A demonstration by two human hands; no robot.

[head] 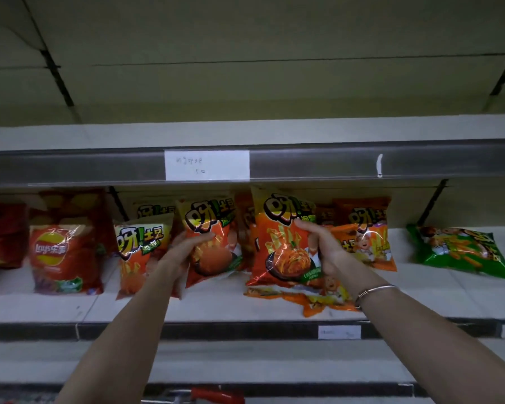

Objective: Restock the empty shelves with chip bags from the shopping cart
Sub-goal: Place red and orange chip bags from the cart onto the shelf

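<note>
My left hand (184, 249) grips an orange chip bag (213, 243) by its left edge, upright on the middle shelf (204, 307). My right hand (321, 243) holds a second orange chip bag (283, 243) by its right edge, thumb on the front. That bag stands upright over a flat orange bag (309, 298) lying on the shelf. More orange bags stand behind and beside both, one (137, 255) to the left and one (368, 237) to the right.
A red Lay's bag (62, 258) and dark red bags (3, 234) stand at the left. A green bag (461, 252) lies flat at the right. The upper shelf (333, 126) carries a white price label (207, 165). A red cart handle (216, 396) shows at the bottom.
</note>
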